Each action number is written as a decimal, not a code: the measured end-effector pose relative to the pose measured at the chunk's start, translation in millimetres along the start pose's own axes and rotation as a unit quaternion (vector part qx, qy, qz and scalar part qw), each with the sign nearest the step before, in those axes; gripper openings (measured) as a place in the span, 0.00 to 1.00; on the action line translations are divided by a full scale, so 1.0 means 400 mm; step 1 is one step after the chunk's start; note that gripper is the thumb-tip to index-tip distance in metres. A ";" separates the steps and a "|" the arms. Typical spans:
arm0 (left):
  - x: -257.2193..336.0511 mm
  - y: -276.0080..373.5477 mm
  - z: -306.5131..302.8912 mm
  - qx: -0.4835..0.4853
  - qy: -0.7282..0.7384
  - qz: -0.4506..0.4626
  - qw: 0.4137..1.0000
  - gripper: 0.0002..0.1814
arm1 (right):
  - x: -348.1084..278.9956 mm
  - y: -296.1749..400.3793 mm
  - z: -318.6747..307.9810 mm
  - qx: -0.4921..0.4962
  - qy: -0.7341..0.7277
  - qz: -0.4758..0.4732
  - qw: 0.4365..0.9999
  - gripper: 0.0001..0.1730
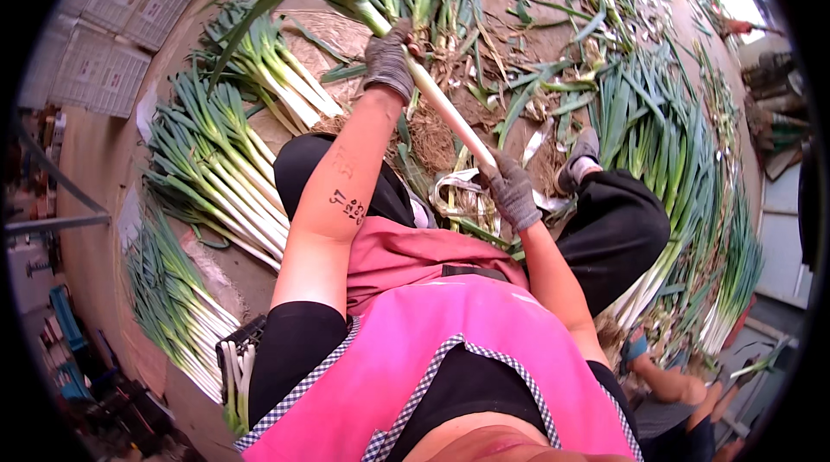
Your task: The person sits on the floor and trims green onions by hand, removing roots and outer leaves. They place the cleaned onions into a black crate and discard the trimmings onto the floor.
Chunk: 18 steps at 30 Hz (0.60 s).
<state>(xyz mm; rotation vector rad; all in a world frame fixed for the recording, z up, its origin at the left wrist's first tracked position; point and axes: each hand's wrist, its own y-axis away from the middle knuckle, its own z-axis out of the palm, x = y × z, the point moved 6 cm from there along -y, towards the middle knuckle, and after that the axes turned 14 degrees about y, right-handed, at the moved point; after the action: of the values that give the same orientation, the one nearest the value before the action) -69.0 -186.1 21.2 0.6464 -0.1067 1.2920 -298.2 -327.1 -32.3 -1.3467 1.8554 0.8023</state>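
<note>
A long leek [447, 105] with a white shank and green leaves runs slantwise between my hands. My left hand [390, 63], in a soiled knit glove, is closed around it below the leaves. My right hand [509, 190], gloved too, grips its lower white end. Cleaned leeks [227, 170] lie in piles on my left, one more bundle [272, 73] above them. Leeks with roots and soil [434, 8] lie in front of me. Peeled leaf scraps [476, 199] are by my right hand.
A large heap of leeks [655, 131] covers the floor on my right, with leaf waste [609, 2] beyond it. White printed boxes [123, 2] stand at the upper left. A black crate [243, 335] holds leeks at the lower left. A co-worker's arm [668, 381] shows at the lower right.
</note>
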 end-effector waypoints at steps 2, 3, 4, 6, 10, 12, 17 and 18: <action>0.006 -0.008 -0.008 0.027 -0.010 0.012 1.000 0.10 | 0.019 0.018 0.023 -0.073 -0.134 0.077 0.985 0.18; 0.002 -0.009 -0.021 0.037 -0.029 0.006 0.999 0.13 | 0.006 0.035 0.016 -0.100 -0.135 0.091 0.982 0.17; 0.012 -0.015 -0.025 0.033 -0.045 0.022 0.998 0.13 | 0.001 0.037 0.015 -0.098 -0.117 0.099 0.983 0.16; 0.029 -0.015 -0.027 0.039 -0.087 0.062 0.994 0.13 | 0.016 0.048 0.022 -0.114 -0.113 0.114 0.980 0.15; 0.052 -0.002 -0.020 0.062 -0.117 0.097 0.986 0.12 | 0.016 0.049 0.027 -0.141 -0.103 0.082 0.981 0.15; 0.050 -0.009 -0.019 0.063 -0.130 0.110 0.983 0.12 | 0.020 0.054 0.036 -0.158 -0.139 0.116 0.971 0.15; 0.017 0.022 0.001 0.057 -0.114 0.063 0.990 0.11 | 0.037 0.061 0.050 -0.146 -0.145 0.089 0.975 0.13; 0.006 0.015 -0.006 0.038 -0.081 0.052 0.995 0.10 | 0.037 0.055 0.053 -0.131 -0.102 0.026 0.986 0.13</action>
<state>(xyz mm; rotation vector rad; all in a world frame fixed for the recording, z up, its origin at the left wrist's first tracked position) -74.4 -182.0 22.5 0.8201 -0.2272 1.3470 -318.8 -311.8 -54.6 -1.3213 1.6741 1.1995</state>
